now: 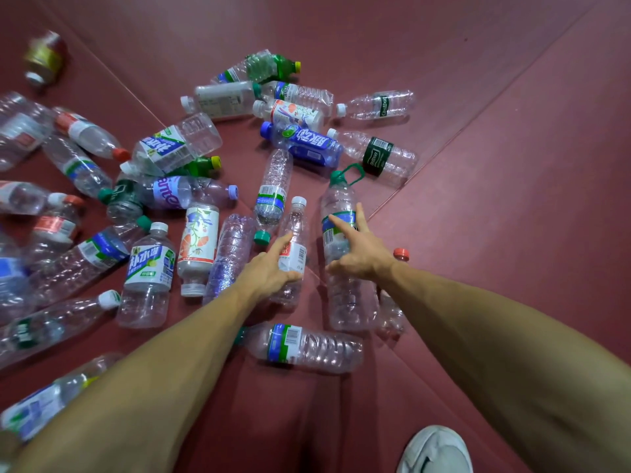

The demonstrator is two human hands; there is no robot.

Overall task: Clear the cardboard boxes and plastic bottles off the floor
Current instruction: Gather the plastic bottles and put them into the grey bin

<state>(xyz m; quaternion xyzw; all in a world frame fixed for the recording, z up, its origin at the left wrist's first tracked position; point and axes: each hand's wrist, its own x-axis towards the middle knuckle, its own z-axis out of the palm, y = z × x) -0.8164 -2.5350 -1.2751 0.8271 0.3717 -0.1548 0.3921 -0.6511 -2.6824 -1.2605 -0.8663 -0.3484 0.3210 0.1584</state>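
Fingers spread, the left hand covers the white-capped bottle, the right hand the green-capped bottle beside it (both lie lengthwise, caps pointing away).

Left hand, right hand, both splayed

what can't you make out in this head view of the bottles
Head view:
Blurred bottle, top left: motion blur hides its label.
Red-capped bottle: right forearm crosses its body.
Left-edge bottles: cut off by the frame.
Left hand: whether it grips the white-capped bottle is unclear.
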